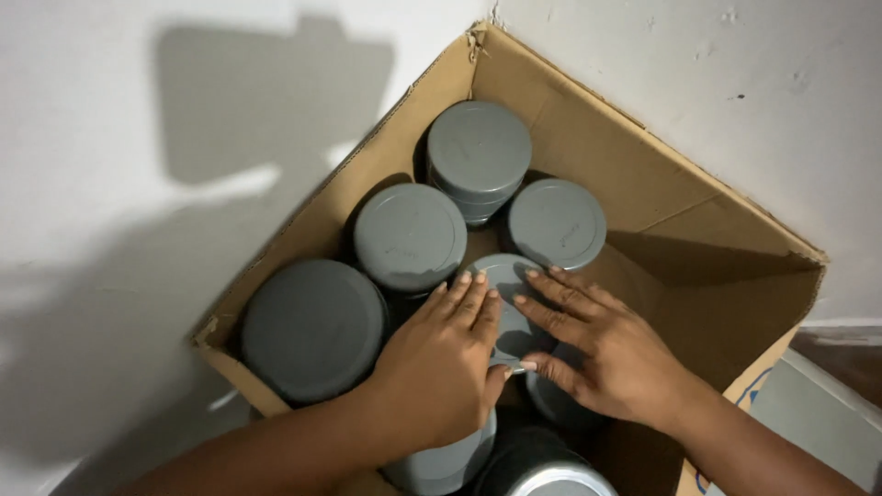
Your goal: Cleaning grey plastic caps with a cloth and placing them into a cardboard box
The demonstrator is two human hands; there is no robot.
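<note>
An open cardboard box [597, 147] stands in a wall corner, packed with several round grey-lidded jars. Both my hands reach into it from below. My left hand [441, 363] lies flat with its fingers on the near edge of a small grey lid [503, 276] in the middle of the box. My right hand [597, 344] rests on the same lid from the right, fingers spread, thumb under its near rim. Neither hand has closed round it. Around the lid stand a large jar [314, 329] at left, and three more [410, 236], [479, 152], [557, 223] behind.
White walls [138, 138] close in behind and to the left of the box. A shiny metal-rimmed lid [560, 479] shows at the bottom edge. A pale grey surface [818, 413] lies outside the box at lower right.
</note>
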